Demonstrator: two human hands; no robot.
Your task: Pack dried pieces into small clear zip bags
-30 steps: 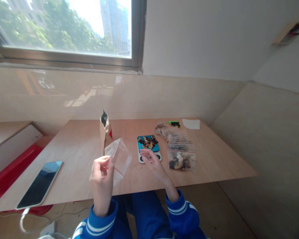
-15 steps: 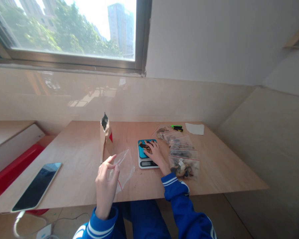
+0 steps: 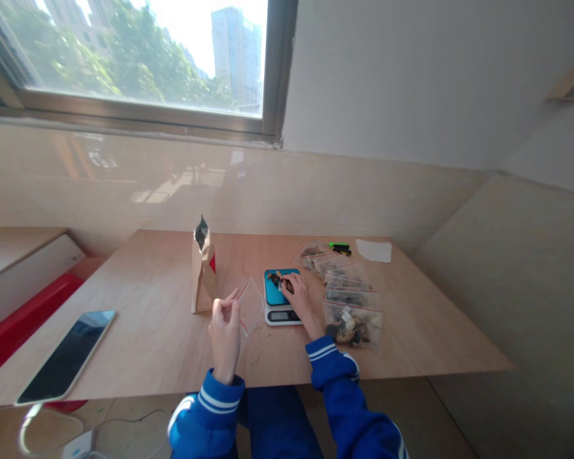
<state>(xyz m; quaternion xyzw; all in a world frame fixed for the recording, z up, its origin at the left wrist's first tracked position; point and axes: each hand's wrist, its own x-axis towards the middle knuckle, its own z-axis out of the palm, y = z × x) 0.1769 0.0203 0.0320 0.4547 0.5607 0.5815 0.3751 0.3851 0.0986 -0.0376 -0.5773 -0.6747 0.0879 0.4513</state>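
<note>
From the head cam, we've got our left hand (image 3: 226,328) just in front of the kraft pouch (image 3: 203,280), thumb and fingertips pinched narrow on the edge of a clear zip bag (image 3: 253,305). The bag hangs off the right side of that hand, with a bit of red zip strip showing, and sits between the pouch and the digital kitchen scale (image 3: 282,317).

Our right hand (image 3: 300,298) is over the scale's blue plate, fingers curled in around some brown and dark dried pieces (image 3: 274,279). We can't really tell if it has a proper grip on them or is just touching. A few pieces poke out past the fingertips on the plate. The scale's display is too small for us to read.

Just right of that hand there's an overlapping row of filled zip bags (image 3: 354,324), running away from us toward the wall. Near the far end we see a green-and-black tool (image 3: 339,248) and, beside it, a sheet of white paper (image 3: 374,250). Way over on the left, our phone (image 3: 67,357) lies face up near the table (image 3: 148,357) edge, white cable (image 3: 25,426) plugged in.
</note>
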